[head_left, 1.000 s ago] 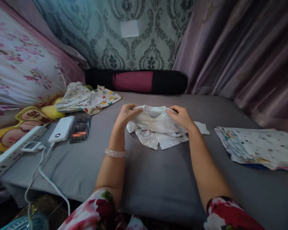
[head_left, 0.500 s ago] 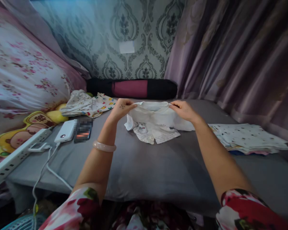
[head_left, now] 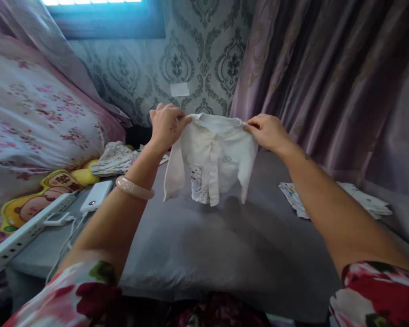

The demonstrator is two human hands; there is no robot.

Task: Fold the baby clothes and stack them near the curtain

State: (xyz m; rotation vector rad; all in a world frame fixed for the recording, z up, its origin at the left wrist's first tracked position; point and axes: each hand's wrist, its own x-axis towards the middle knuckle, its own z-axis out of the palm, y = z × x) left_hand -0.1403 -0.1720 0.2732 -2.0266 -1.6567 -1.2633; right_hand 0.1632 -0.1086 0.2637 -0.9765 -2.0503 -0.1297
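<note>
A small white long-sleeved shirt with a front placket and a printed bear hangs spread between my hands, its front facing me. My left hand pinches the shoulder on the left of the collar. On the other side, my right hand grips the right shoulder between thumb and fingers. Both sleeves dangle down, and the hem hangs just over the grey sheet; whether it touches cannot be made out.
Folded clothes lie at the right, partly behind my right forearm. To the left are a crumpled printed garment, a yellow cushion, a white power bank with a cable, and a power strip. A purple curtain hangs on the right.
Both hands have raised the shirt off the bed, so it now hangs down with its sleeves loose. My view has tilted upward, bringing a window into sight.
</note>
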